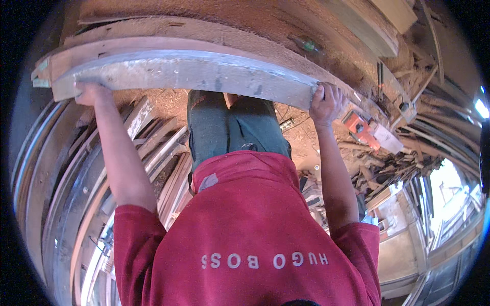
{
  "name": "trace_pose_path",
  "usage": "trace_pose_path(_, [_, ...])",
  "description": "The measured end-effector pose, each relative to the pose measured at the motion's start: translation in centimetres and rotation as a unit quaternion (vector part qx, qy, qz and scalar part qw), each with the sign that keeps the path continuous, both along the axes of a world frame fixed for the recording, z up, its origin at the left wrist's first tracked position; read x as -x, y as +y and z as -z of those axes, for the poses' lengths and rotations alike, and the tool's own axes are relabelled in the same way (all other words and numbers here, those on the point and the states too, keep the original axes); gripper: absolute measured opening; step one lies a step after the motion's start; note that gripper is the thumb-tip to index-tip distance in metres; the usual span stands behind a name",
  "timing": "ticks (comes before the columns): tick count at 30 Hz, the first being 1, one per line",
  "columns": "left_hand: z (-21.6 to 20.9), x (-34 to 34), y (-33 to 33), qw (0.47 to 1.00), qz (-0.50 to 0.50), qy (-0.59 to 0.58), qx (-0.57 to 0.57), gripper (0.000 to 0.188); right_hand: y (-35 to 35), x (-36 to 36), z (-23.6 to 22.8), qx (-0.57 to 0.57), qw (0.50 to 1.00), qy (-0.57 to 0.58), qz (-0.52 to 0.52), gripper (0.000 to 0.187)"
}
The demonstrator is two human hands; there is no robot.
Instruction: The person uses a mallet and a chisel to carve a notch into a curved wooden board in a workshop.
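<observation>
A long, pale grey wooden beam [199, 75] lies crosswise in front of my body. Near its left end, my left hand [93, 94] is closed round the lower edge. At the opposite end my right hand [327, 103] grips the corner, fingers curled over the top. Just beyond the beam, and partly hidden by it, runs a reddish-brown plank [153, 44]. Whether the beam rests on something or hangs between my hands, I cannot tell.
Sawdust covers the wooden work surface [245, 25] beyond the beam. An orange power tool [363, 131] lies close to my right hand. Long boards [66, 168] lean at the left. Scrap wood [383, 171] is heaped at the right.
</observation>
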State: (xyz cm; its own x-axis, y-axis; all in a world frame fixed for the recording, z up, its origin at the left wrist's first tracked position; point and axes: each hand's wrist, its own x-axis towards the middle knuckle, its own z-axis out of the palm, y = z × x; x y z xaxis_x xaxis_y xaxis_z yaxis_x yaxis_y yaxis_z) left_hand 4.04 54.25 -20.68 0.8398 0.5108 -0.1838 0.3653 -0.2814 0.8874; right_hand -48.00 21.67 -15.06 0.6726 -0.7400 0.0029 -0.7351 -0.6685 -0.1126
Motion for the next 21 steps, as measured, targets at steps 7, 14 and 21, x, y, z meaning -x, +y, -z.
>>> trace_pose_path(7, [-4.1,1.6,-2.3,0.998,-0.022,0.055,0.001,0.079,0.1,0.4,0.0,-0.011,0.985,-0.159,0.061,0.034])
trace_pose_path(14, [-6.5,3.8,-4.8,0.993,-0.042,0.107,0.038,0.088,-2.0,10.0,-4.0,0.04,0.85,-0.365,0.378,0.037])
trace_pose_path(21, [-6.6,3.3,-4.7,0.984,-0.079,0.161,-0.014,0.081,-1.0,14.0,-1.5,-0.112,0.841,-0.284,0.446,0.038])
